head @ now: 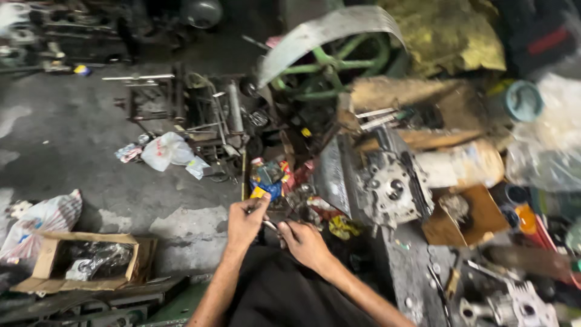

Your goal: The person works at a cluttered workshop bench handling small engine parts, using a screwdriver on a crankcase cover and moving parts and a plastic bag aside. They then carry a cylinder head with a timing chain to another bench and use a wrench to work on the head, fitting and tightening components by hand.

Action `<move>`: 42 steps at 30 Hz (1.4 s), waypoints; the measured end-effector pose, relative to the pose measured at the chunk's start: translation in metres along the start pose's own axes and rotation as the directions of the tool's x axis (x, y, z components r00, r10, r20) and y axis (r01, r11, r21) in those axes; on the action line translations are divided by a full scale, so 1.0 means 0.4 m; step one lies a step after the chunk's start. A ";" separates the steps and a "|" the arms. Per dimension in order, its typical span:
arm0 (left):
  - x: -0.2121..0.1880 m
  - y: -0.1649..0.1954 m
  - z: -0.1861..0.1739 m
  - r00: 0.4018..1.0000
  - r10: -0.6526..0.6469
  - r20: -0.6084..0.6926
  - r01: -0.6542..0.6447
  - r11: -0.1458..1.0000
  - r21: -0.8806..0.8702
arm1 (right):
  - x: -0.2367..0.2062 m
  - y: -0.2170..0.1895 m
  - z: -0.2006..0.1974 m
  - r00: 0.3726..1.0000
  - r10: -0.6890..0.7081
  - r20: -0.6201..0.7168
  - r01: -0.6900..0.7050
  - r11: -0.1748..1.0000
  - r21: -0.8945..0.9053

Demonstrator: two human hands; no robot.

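My left hand (246, 223) and my right hand (304, 242) meet just above my lap, over my dark clothing (284, 290). Both close on a small thin metal part (270, 225) held between them; blur hides its exact shape. Right beyond the hands lies a pile of small parts and colourful packets (270, 178). A grey metal engine part (390, 192) with round holes stands to the right of my right hand, on a cluttered bench.
An open cardboard box (91, 259) with dark parts sits at lower left on the stained concrete floor (72, 133). White plastic bags (166, 150) lie further out. A curved metal mudguard (327, 33) over a green frame rises at the top. More engine parts (514, 306) lie at lower right.
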State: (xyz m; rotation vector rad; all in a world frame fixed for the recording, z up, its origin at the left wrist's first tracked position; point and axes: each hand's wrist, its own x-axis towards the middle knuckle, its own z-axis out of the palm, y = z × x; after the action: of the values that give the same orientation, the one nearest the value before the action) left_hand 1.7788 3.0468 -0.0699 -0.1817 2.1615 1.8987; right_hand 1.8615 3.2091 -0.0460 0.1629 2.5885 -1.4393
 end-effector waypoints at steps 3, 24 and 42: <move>-0.002 0.003 0.022 0.993 -0.121 0.006 0.121 0.992 0.021 | 0.004 0.026 -0.006 1.000 -0.006 -0.011 0.005 0.998 -0.064; -0.091 0.086 0.146 0.840 0.400 0.367 -0.276 0.897 -0.346 | -0.243 -0.108 -0.326 0.836 -0.430 -0.342 0.500 0.853 0.149; -0.145 0.277 0.358 0.155 0.325 0.933 0.015 0.944 -0.331 | -0.313 -0.013 -0.302 0.697 0.035 -0.716 0.619 0.475 0.625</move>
State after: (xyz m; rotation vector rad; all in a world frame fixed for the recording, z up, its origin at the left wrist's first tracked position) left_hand 1.8211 3.1993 0.0356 1.0458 0.9529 1.5508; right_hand 1.9712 3.3078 0.0465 0.3650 2.0238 -3.2487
